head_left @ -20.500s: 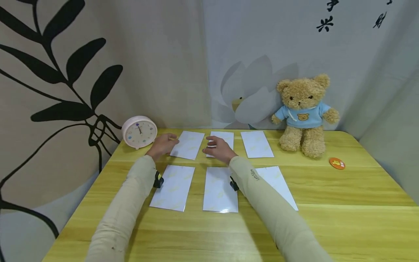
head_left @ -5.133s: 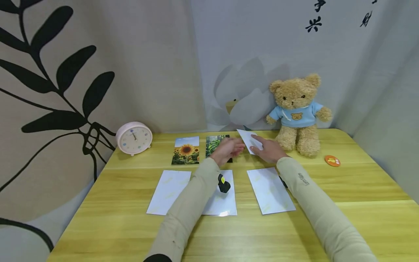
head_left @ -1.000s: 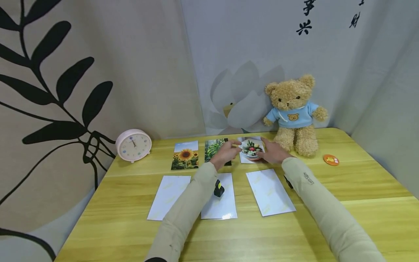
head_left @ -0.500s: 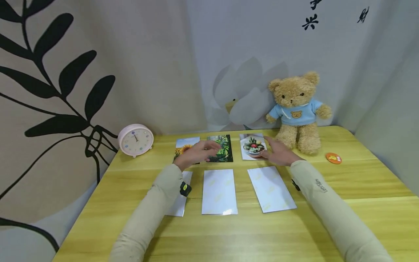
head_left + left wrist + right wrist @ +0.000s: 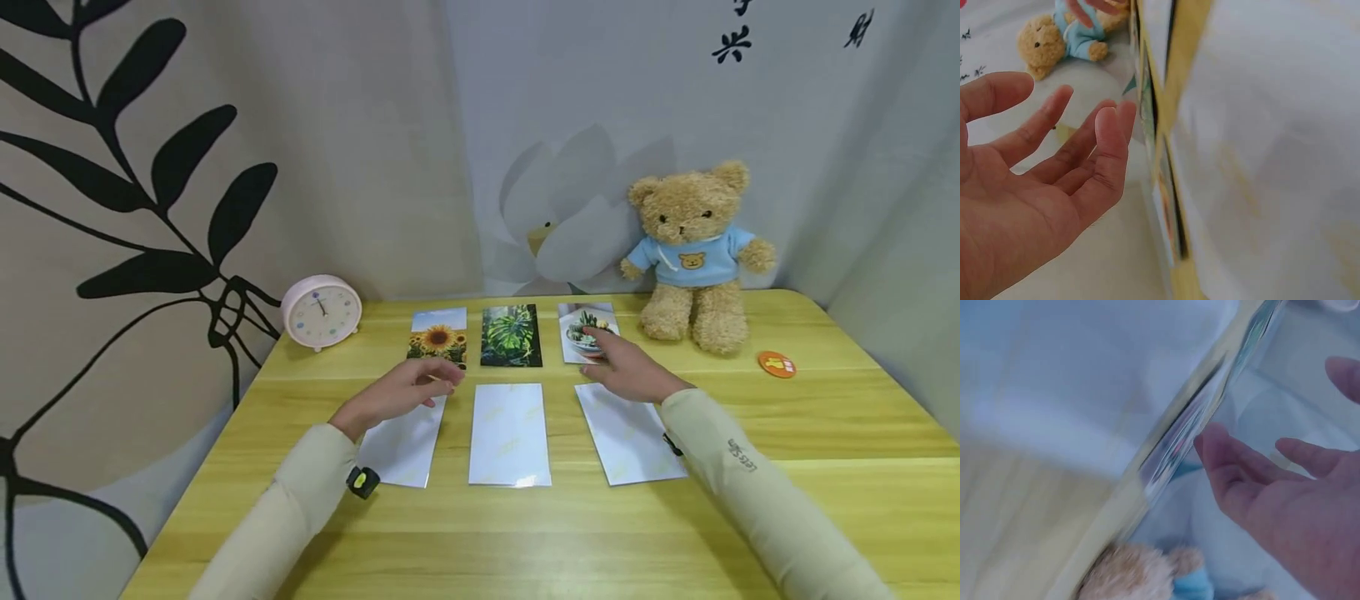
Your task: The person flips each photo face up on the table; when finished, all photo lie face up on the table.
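We work at a yellow wooden table (image 5: 750, 433) set against a printed cloth backdrop (image 5: 225, 167). A teddy bear (image 5: 693, 254) in a blue top sits at the far right of the table, just beside the far row of cards. A pink clock (image 5: 321, 311) stands at the far left, and a small orange disc (image 5: 776, 364) lies near the right edge, well apart from the cards.

Six cards lie in two rows. The far row shows three face-up photos: a sunflower photo (image 5: 438, 335), a green leaf photo (image 5: 512, 335) and a succulent bowl photo (image 5: 587, 332). The near row holds three blank white cards: the left white card (image 5: 405, 442), the middle white card (image 5: 510, 433) and the right white card (image 5: 626, 433).

Our left hand (image 5: 401, 393) is above the far end of the left white card, near the lower edge of the sunflower photo. Its fingers are relaxed and spread, and the left wrist view shows the palm holding nothing. Our right hand (image 5: 626, 367) lies with straight fingers between the succulent bowl photo and the right white card, covering the photo's near corner; it grips nothing. The right wrist view is blurred, but it shows extended fingers (image 5: 1241, 462).

Both sleeves cross the near row: the left forearm hides the near left corner of the left white card, and the right forearm overlaps the right white card's right edge.
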### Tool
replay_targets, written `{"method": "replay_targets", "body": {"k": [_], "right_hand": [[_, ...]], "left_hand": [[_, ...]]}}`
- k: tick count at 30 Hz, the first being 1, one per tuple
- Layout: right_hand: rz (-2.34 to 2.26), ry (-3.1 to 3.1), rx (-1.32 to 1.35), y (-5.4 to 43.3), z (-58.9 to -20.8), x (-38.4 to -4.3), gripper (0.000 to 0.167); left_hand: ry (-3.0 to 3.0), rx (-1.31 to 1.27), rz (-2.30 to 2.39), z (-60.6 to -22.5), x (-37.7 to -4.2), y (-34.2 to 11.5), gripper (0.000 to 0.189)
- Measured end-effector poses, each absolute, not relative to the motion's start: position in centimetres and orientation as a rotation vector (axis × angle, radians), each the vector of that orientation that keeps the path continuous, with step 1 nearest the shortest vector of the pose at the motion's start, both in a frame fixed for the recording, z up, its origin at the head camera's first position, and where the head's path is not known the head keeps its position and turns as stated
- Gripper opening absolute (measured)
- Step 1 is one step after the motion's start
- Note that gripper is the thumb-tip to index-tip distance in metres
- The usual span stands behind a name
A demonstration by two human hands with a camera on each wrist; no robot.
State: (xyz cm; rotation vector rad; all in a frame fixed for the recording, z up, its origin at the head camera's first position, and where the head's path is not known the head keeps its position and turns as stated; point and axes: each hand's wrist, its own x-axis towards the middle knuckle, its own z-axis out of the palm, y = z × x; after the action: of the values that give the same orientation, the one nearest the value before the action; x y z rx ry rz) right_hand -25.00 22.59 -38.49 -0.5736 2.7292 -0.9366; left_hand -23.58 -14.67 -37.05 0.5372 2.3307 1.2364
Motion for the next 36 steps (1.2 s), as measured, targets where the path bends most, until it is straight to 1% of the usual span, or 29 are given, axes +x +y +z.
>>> {"method": "replay_targets", "body": {"k": [10, 19, 23, 28, 36], "right_hand": [[-0.718, 2.753, -0.749, 17.4, -38.6, -23.1, 0.070], [-0.588, 2.785, -0.924, 12.8, -38.3, -22.4, 0.067], [-0.605, 2.740, -1.000, 10.5, -38.1, -21.8, 0.066], [-0.635, 2.665, -1.051, 7.7, -38.3, -20.8, 0.066], [-0.595, 2.575, -1.005, 4.4, -38.7, -18.6, 0.067]], "left_hand": [[2.463, 0.472, 1.268, -37.6, -21.7, -18.8, 0.037], [2.728, 0.404, 0.955, -36.7, -19.5, -20.9, 0.033], [2.797, 0.342, 0.851, -36.5, -18.4, -21.7, 0.033], [2.831, 0.329, 0.749, -36.8, -17.3, -21.8, 0.033], [2.845, 0.237, 0.697, -37.5, -16.0, -21.0, 0.035]]}}
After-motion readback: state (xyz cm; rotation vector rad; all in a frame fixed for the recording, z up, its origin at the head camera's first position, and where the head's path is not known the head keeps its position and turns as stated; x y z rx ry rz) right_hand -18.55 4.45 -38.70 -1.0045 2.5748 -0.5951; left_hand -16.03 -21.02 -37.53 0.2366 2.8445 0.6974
